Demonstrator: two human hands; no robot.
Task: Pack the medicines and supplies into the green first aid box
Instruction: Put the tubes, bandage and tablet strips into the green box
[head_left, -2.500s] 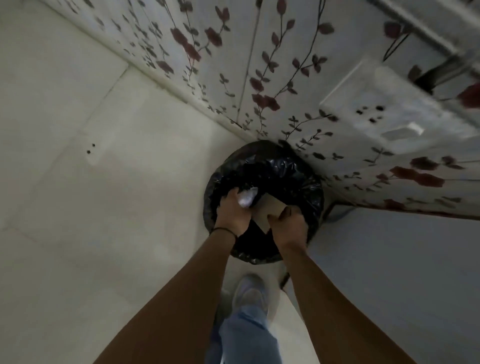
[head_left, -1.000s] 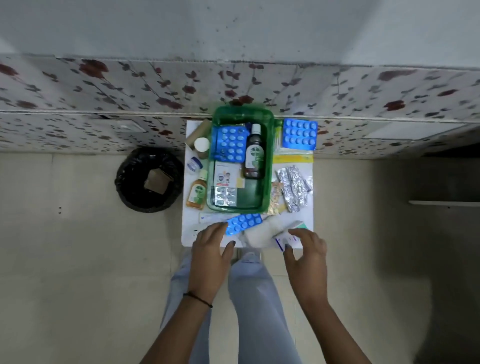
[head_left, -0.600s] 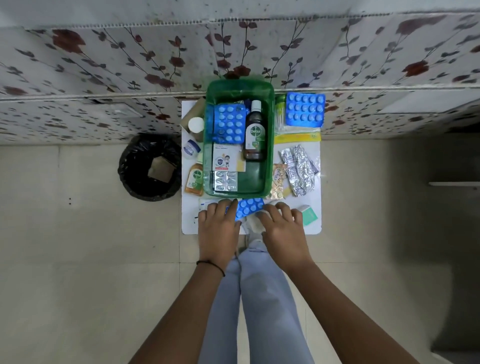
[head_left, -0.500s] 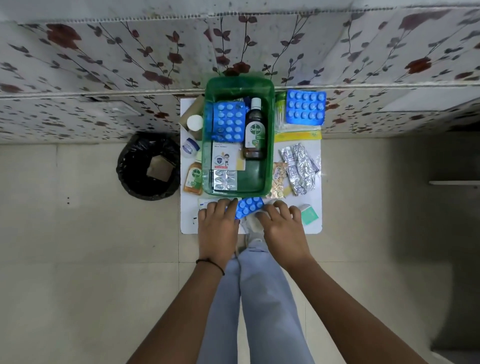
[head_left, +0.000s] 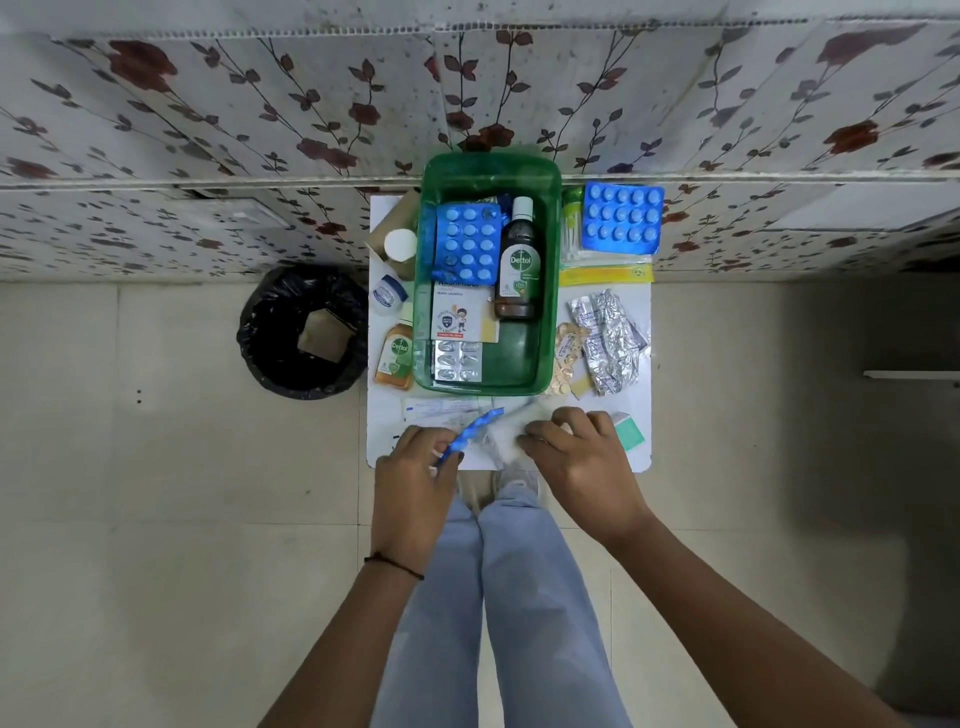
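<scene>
The green first aid box (head_left: 551, 291) stands on a small white table (head_left: 384, 447) against the wall. Inside lie a blue blister pack (head_left: 467, 243), a dark Dettol bottle (head_left: 517, 265), a white carton (head_left: 457, 317) and a silver strip (head_left: 457, 359). My left hand (head_left: 413, 486) grips a blue pill strip (head_left: 475, 428), tilted up off the table's near edge. My right hand (head_left: 582, 462) rests with curled fingers on a white gauze pack (head_left: 501, 434); whether it grips it is unclear.
Left of the box stand a small Dettol bottle (head_left: 397, 358), a jar (head_left: 388, 293) and a white-capped bottle (head_left: 400, 247). To the right lie a blue blister pack (head_left: 621, 218), silver strips (head_left: 608, 340) and a green sachet (head_left: 631, 431). A black-lined bin (head_left: 275, 332) sits on the floor.
I turned from the bin to the table. Both hands came down on the items at the near edge, and my left hand has since lifted the blue pill strip on edge.
</scene>
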